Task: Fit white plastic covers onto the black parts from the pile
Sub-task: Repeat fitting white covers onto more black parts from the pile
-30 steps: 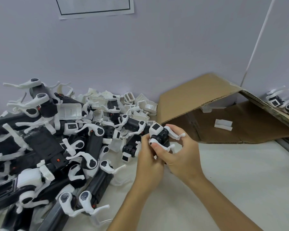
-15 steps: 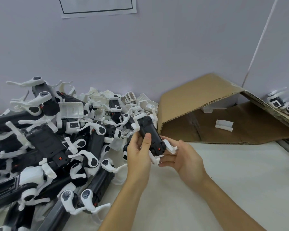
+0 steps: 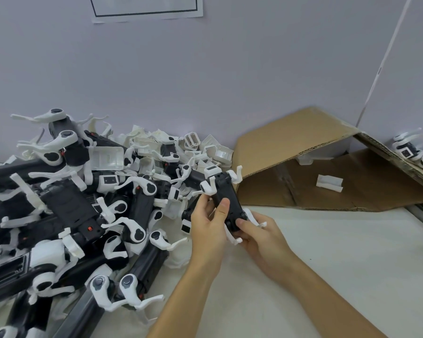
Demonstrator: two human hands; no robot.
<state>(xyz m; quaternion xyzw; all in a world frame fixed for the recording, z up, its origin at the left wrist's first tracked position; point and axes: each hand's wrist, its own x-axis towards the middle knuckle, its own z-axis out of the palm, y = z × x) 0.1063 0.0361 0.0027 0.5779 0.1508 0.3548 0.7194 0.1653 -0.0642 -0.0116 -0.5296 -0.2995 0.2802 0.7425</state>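
Note:
I hold one black part (image 3: 226,198) with white arms at both ends, lengthwise above the table, near the pile's right edge. My left hand (image 3: 209,223) grips its middle, thumb laid across the black body. My right hand (image 3: 261,234) grips the near end from below, thumb on the black end, white arms sticking out between the fingers. The pile of black parts (image 3: 66,208) with white arms fills the left side. Loose white plastic covers (image 3: 215,152) lie at the back of the pile by the wall.
A flattened cardboard box (image 3: 315,152) lies open to the right, with a single white cover (image 3: 329,182) inside. More black and white parts (image 3: 410,150) sit at the far right edge. The white table surface (image 3: 327,252) stretches under my right forearm.
The black part was turned from end-on to lengthwise in my hands. My left thumb moved onto its body and my right hand shifted to its near end.

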